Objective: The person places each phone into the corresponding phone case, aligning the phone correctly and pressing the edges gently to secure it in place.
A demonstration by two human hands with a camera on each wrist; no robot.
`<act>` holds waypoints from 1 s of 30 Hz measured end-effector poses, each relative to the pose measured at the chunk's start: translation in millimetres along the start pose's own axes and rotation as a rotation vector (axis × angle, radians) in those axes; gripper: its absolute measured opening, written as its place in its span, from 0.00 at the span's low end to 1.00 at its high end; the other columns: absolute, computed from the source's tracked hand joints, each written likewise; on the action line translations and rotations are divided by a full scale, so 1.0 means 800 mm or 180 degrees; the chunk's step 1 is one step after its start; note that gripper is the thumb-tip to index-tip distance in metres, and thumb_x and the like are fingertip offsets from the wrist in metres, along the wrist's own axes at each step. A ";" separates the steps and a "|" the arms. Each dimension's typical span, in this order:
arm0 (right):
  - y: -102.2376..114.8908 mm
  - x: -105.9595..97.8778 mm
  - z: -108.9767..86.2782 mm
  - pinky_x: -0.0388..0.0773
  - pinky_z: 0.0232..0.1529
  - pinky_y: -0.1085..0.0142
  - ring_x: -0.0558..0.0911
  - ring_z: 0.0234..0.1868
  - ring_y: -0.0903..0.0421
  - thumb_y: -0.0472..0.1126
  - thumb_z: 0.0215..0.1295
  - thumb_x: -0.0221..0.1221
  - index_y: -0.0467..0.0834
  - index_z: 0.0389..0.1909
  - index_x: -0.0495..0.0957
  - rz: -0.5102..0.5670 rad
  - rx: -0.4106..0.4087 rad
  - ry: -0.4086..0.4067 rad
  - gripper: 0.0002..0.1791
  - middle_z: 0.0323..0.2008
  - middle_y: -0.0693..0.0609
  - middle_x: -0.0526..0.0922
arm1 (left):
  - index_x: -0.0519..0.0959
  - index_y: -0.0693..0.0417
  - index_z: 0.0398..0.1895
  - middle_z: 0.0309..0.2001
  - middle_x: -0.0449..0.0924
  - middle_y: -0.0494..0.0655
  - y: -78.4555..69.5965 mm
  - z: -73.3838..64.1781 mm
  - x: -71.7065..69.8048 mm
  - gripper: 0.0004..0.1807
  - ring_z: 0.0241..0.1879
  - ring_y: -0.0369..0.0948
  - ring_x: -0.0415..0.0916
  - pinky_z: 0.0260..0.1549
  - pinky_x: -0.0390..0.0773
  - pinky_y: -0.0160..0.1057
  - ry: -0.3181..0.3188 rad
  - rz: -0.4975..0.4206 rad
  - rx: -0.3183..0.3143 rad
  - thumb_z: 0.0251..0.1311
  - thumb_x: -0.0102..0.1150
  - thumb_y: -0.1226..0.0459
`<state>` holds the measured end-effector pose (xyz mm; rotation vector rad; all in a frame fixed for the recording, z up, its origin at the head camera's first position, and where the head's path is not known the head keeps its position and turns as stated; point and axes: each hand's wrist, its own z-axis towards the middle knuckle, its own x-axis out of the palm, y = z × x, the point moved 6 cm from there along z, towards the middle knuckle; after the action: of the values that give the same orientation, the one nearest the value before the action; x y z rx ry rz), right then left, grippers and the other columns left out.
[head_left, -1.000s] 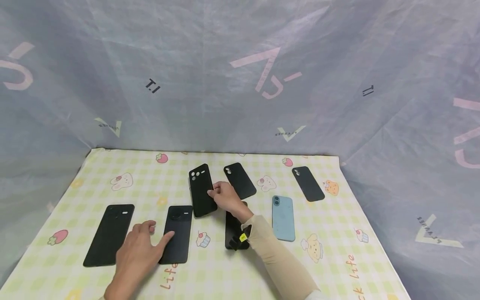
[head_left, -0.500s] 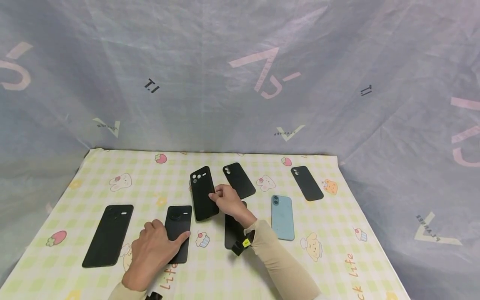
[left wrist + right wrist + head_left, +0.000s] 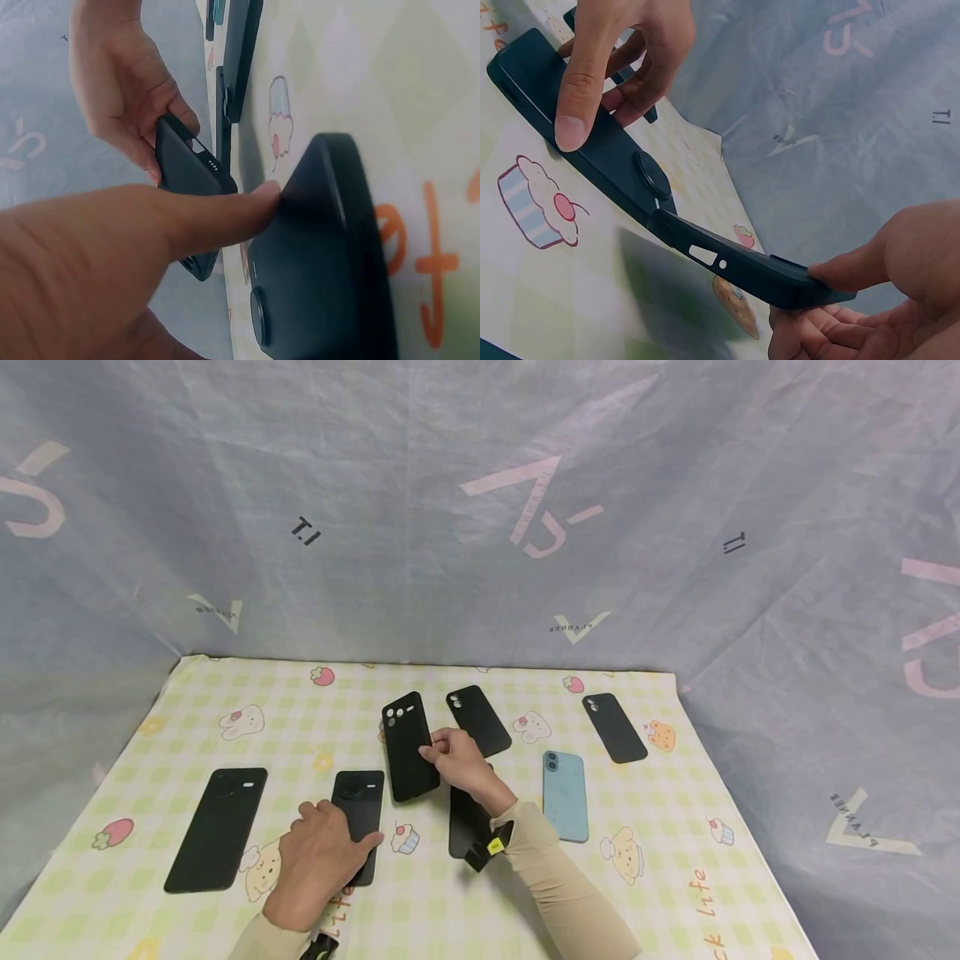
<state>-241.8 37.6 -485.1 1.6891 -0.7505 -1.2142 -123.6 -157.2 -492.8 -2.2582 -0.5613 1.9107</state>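
Observation:
My right hand [image 3: 463, 764] pinches a black phone case [image 3: 408, 752] by its right edge, thumb on the back and fingers beneath. Camera cutouts show at the case's top. In the right wrist view the case [image 3: 742, 262] is tilted above the cloth and casts a shadow. My left hand [image 3: 318, 852] grips a dark phone [image 3: 363, 806] across its width, thumb at the right edge, other fingers on the far side. A round camera bump [image 3: 652, 176] stands out on this phone's back. In the left wrist view, my left thumb [image 3: 225, 221] overlaps the phone's edge.
A large black phone or case [image 3: 216, 831] lies at left. Under my right wrist is another dark slab [image 3: 465, 827], partly hidden. Two black cases [image 3: 480, 721] lie toward the back, one farther right. A light blue phone [image 3: 566, 797] lies right of centre on the checked tablecloth [image 3: 525, 893].
My left hand has moved right and over the dark phone, closing its fingers around the edges. The right hand has brought the black case slightly right and toward me.

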 end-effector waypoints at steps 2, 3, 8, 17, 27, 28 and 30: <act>0.001 0.000 -0.001 0.58 0.24 0.68 0.63 0.19 0.60 0.36 0.79 0.61 0.37 0.38 0.77 0.0031 -0.0004 0.0008 0.08 0.19 0.57 0.67 | 0.69 0.86 0.46 0.34 0.66 0.68 0.000 0.002 0.000 0.49 0.30 0.59 0.76 0.31 0.81 0.61 0.0037 -0.0023 -0.0040 0.60 0.76 0.42; 0.001 0.000 -0.001 0.58 0.24 0.68 0.63 0.20 0.60 0.36 0.79 0.61 0.37 0.39 0.77 0.0035 0.0001 0.0013 0.08 0.19 0.57 0.67 | 0.69 0.86 0.47 0.34 0.66 0.69 0.001 0.003 0.000 0.49 0.30 0.59 0.77 0.31 0.81 0.61 0.0063 -0.0044 -0.0071 0.59 0.76 0.42; 0.000 0.003 -0.002 0.59 0.24 0.68 0.65 0.21 0.60 0.37 0.79 0.61 0.36 0.43 0.79 0.0075 0.0038 0.0022 0.07 0.21 0.57 0.71 | 0.66 0.89 0.53 0.40 0.69 0.74 0.007 0.009 0.001 0.54 0.35 0.63 0.79 0.38 0.82 0.63 0.0231 -0.0106 -0.0214 0.58 0.77 0.41; -0.004 0.010 -0.001 0.59 0.24 0.67 0.65 0.21 0.60 0.37 0.78 0.62 0.36 0.42 0.79 0.0130 0.0022 0.0029 0.07 0.20 0.57 0.70 | 0.66 0.86 0.55 0.43 0.71 0.75 0.024 0.018 0.005 0.60 0.35 0.61 0.78 0.38 0.81 0.62 0.0350 -0.0282 -0.0279 0.53 0.78 0.34; -0.002 0.009 -0.003 0.61 0.25 0.67 0.68 0.22 0.59 0.37 0.79 0.62 0.34 0.48 0.81 0.0118 0.0065 0.0001 0.09 0.23 0.56 0.76 | 0.68 0.80 0.59 0.47 0.75 0.72 0.031 0.020 0.005 0.61 0.36 0.59 0.80 0.37 0.80 0.62 0.0254 -0.0434 -0.0133 0.49 0.79 0.32; -0.002 0.009 -0.003 0.62 0.25 0.67 0.68 0.22 0.59 0.37 0.79 0.62 0.34 0.48 0.81 0.0121 0.0065 -0.0009 0.09 0.23 0.56 0.76 | 0.67 0.80 0.60 0.47 0.76 0.71 0.030 0.021 0.006 0.61 0.37 0.59 0.81 0.38 0.80 0.62 0.0251 -0.0446 -0.0103 0.49 0.79 0.32; -0.001 0.008 -0.003 0.61 0.25 0.66 0.68 0.21 0.59 0.37 0.79 0.62 0.33 0.49 0.81 0.0129 0.0058 -0.0022 0.10 0.23 0.55 0.76 | 0.66 0.81 0.64 0.49 0.77 0.71 0.030 0.023 0.006 0.64 0.39 0.60 0.82 0.39 0.80 0.62 0.0245 -0.0472 -0.0040 0.49 0.79 0.32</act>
<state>-237.8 33.4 -488.1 1.6774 -0.7983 -1.1890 -136.2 -180.2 -508.9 -2.2183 -0.7104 1.7481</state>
